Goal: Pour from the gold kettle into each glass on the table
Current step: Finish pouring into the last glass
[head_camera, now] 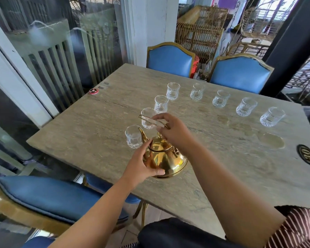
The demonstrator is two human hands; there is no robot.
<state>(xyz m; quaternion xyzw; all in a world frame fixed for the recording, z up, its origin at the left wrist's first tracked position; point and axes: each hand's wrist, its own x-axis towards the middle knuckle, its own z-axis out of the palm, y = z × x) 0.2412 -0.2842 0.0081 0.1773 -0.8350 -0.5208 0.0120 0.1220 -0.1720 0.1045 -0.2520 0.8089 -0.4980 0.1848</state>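
Observation:
The gold kettle [166,159] stands upright on the stone table [89,133], its spout pointing toward the nearest glass [133,136]. My left hand [143,164] cups the kettle's left side. My right hand [170,127] pinches the thin wire handle [147,119] raised above the lid. Several clear cut glasses curve across the table: one just behind the handle [148,117], another farther back [161,104], the far left one [172,90], and more running right to the last glass [272,116]. They look empty.
Two blue chairs [170,59] stand at the far side and another blue chair [48,196] at the near left. A small red disc [93,91] lies near the table's left edge and a black oval number plate [307,154] at the right. Glass wall at left.

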